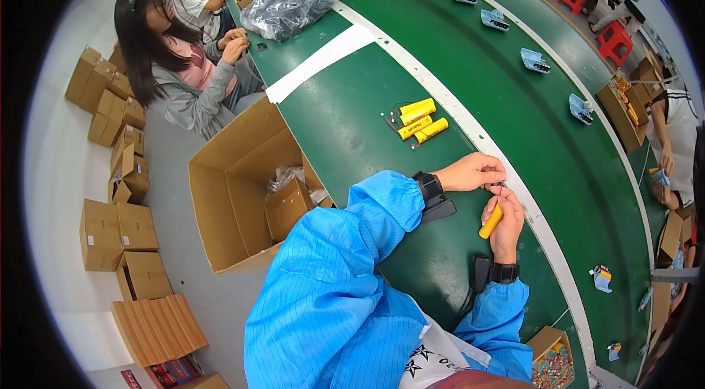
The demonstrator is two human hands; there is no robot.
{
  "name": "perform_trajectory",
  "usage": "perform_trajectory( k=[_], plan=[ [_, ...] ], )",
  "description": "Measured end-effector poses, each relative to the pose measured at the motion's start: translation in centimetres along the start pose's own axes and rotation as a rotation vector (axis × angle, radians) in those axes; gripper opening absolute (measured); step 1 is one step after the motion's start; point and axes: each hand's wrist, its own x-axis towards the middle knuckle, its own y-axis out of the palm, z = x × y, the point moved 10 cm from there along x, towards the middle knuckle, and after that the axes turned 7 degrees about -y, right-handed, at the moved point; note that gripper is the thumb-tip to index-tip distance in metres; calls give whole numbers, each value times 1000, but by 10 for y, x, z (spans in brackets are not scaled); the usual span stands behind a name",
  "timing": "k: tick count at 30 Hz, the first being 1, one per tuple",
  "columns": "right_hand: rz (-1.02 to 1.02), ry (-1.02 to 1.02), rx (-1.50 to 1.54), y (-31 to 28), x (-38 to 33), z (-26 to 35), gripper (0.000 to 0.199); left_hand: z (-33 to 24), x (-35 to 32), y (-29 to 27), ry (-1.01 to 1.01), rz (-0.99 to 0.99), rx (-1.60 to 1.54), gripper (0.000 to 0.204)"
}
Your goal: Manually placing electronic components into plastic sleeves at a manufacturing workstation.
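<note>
**Yellow cell held at the belt edge**

The yellow cell (490, 221) sits in the right hand (507, 231), fingers wrapped around its lower half, upper end tilted up toward the left hand (474, 171). It is held just above the green bench, close to the white strip (470, 132) that runs along the belt edge. The tilt puts the cell's top end within reach of the other hand.

The left hand's fingertips are pinched together on something small and dark at the cell's top end; what it is cannot be made out. Both wrists carry black straps.

Farther along the bench (352, 124), three more yellow cells (420, 121) lie side by side with thin leads trailing from their left ends, well apart from the hands but within arm's reach, likely as stock.

On the belt (543, 139) to the right, pale blue holders (534, 60) are spaced in a line. To the left, an open carton (235, 191) stands on the floor beside the bench, holding a smaller box and plastic wrap. At the far left, a person (172, 58) in grey works with both hands raised; a grey plastic bag (288, 3) lies beyond.
</note>
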Motion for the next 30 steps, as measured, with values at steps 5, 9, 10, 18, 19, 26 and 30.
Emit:
perform_trajectory(
  k=[5,9,10,18,19,26,30],
  plan=[
    [2,17,-1,3,-4,-2,23,2,-1,1,-2,18,-29,19],
    [-33,0,-17,-7,-4,-1,23,4,6,13,-44,57,-71,20],
    [-46,-6,-14,-9,-4,-3,23,9,4,4,-45,14,-45,20],
    [-67,-52,32,-6,0,3,23,0,2,-6,-55,-68,53,19],
    [-69,-38,55,-3,1,0,21,-2,0,-7,-61,-82,65,19],
    [-96,-21,-1,-10,-4,4,18,-2,9,-1,-39,-44,50,17],
    [-198,-63,86,-18,-2,11,17,-26,63,2,-47,-27,192,18]
  ],
)
